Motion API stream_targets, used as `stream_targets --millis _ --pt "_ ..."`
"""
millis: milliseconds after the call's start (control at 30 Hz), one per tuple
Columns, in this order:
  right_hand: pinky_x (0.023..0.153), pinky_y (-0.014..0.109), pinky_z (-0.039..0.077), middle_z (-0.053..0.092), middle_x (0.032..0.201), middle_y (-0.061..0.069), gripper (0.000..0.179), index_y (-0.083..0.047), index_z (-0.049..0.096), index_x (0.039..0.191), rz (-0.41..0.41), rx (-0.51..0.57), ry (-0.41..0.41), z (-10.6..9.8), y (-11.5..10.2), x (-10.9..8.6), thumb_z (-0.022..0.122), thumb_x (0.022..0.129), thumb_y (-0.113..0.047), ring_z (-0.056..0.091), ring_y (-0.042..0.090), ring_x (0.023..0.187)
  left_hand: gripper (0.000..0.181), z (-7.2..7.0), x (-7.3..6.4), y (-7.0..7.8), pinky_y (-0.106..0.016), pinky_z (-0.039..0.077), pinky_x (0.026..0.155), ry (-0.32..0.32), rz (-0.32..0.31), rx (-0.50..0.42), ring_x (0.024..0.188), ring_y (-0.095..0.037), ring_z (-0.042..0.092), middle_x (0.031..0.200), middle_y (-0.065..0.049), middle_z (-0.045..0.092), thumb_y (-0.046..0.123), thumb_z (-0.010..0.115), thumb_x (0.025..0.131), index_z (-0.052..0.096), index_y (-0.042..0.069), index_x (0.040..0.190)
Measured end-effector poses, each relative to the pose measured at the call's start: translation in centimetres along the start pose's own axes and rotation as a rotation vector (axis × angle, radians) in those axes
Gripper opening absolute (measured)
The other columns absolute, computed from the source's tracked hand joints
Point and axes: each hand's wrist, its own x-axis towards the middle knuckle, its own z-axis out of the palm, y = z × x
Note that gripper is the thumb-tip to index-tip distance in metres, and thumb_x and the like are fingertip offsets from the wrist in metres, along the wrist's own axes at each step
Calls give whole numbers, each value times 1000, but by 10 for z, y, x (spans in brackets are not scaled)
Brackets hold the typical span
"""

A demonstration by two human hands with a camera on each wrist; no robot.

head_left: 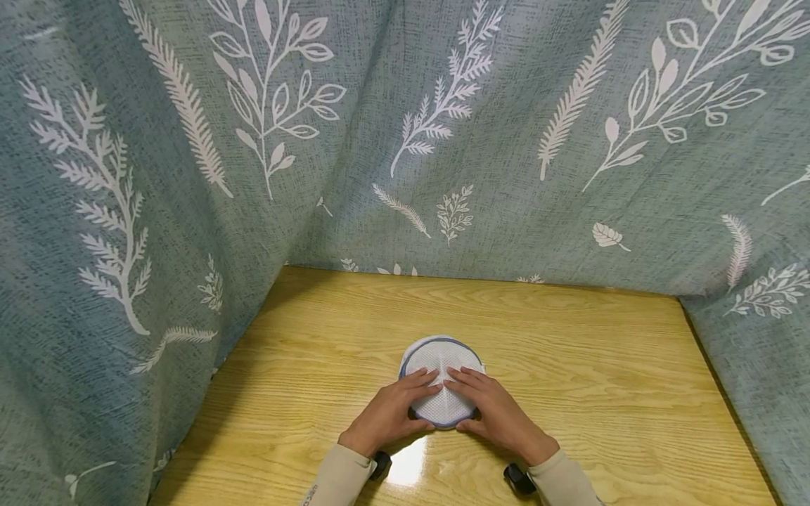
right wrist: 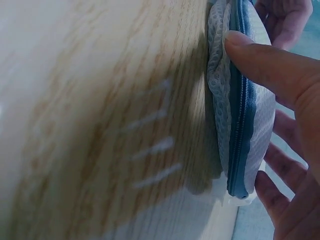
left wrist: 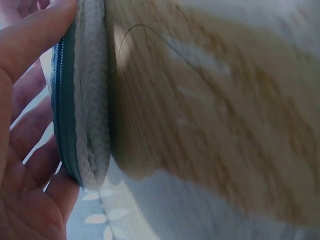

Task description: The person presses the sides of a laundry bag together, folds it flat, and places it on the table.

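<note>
A round white mesh laundry bag with blue edging lies flattened on the wooden table, between both hands. Its blue zipper runs along the side, as the right wrist view shows. My left hand grips the left part, fingers spread over the top and thumb at the near edge. On the right, my right hand holds it the same way, its thumb pressing by the zipper. White mesh folds bulge below the zipper in the left wrist view. The bag's underside is hidden.
The wood-grain table extends around the bag on all sides. Blue-green curtains with white leaf prints hang behind it and along both sides. Dark wrist cameras sit at the cuffs.
</note>
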Motion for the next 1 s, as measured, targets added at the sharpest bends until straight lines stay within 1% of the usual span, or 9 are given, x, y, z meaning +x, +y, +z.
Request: stream_targets --millis 100,233,333,433,533,667,833,933,1000 --pt "110 64 48 56 156 13 78 -7 63 147 -1 -10 -8 2 0 -1 95 78 -24 52 40 143 68 2 0 -1 -45 49 116 2 17 18 149 -28 48 159 -6 54 34 89 87 65 10 146" --pt "108 67 45 56 156 15 72 -3 64 145 8 6 -48 5 1 -4 91 82 -22 49 42 145 63 4 0 -2 -46 49 115 -27 29 47 149 -29 49 157 -7 56 34 86 89 68 8 142" --pt "110 69 42 54 158 16 69 -1 63 145 21 39 -71 6 0 -5 89 84 -19 45 44 147 61 4 0 0 -45 48 117 -55 15 52 150 -29 47 158 -6 55 35 84 91 68 8 142" --pt "110 69 42 53 158 17 69 0 63 145 22 39 -77 5 -1 -4 89 85 -18 45 44 147 60 4 1 1 -45 48 117 -67 -3 54 151 -27 46 159 -5 55 34 84 91 68 8 142" --pt "110 68 42 53 158 16 68 0 63 145 17 28 -81 4 -2 -4 89 85 -18 45 43 147 60 3 1 2 -44 48 117 -70 -12 55 151 -27 46 158 -4 55 33 85 90 68 9 143" --pt "111 67 43 52 159 15 68 -2 63 146 8 2 -82 4 -1 -3 88 86 -20 45 42 147 60 2 0 3 -44 48 117 -57 -13 66 151 -27 46 158 -5 55 32 86 90 68 9 142" --pt "110 64 45 53 159 13 69 -5 63 146 -24 -61 -52 5 0 -5 89 85 -26 47 40 146 60 2 0 4 -44 46 119 -49 -7 93 151 -27 45 159 -5 54 34 85 91 67 9 143" --pt "111 62 46 56 157 11 68 -7 65 145 -51 -93 -14 5 1 -8 89 85 -30 48 39 145 59 2 -3 4 -44 44 121 -40 6 111 152 -27 44 160 -4 53 37 84 93 67 11 143" --pt "111 61 46 58 154 10 67 -9 67 143 -74 -105 18 4 1 -10 90 85 -32 50 38 144 58 1 -5 4 -43 43 122 -20 20 118 153 -25 43 161 -2 52 39 84 93 69 12 142"
